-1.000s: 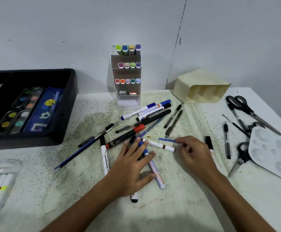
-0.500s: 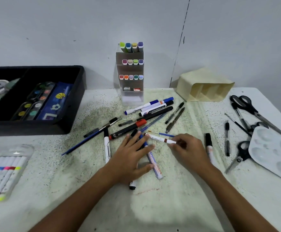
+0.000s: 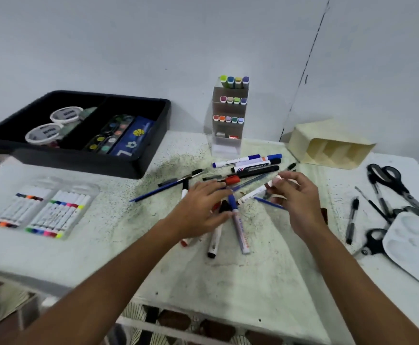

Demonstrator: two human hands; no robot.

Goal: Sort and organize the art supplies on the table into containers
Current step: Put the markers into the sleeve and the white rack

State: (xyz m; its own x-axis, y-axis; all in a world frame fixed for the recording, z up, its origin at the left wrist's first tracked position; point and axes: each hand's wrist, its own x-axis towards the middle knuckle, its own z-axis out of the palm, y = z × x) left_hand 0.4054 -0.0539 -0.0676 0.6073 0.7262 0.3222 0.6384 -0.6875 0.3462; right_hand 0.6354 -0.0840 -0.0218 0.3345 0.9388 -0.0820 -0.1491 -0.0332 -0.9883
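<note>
A pile of markers and pens (image 3: 253, 166) lies in the middle of the table. My left hand (image 3: 201, 207) rests flat with fingers spread on several of them, beside a blue-capped marker (image 3: 239, 227) and a black-capped one (image 3: 214, 239). My right hand (image 3: 295, 195) pinches the end of a white marker (image 3: 252, 194) and holds it tilted just above the table. A thin blue pen (image 3: 269, 203) lies under that hand. At the back stand a tiered marker stand (image 3: 229, 115) and a cream organizer (image 3: 328, 145) lying on its side.
A black tray (image 3: 128, 166) with paint pots and paint sets sits at the back left. A clear case of colour pens (image 3: 49, 210) lies at the left. Scissors (image 3: 387, 180), black pens (image 3: 351, 220) and a white palette (image 3: 417, 245) fill the right side.
My right hand has taken hold of the white marker and lifted its end off the table. My left hand stays on the markers. The view has swung left and pulled back.
</note>
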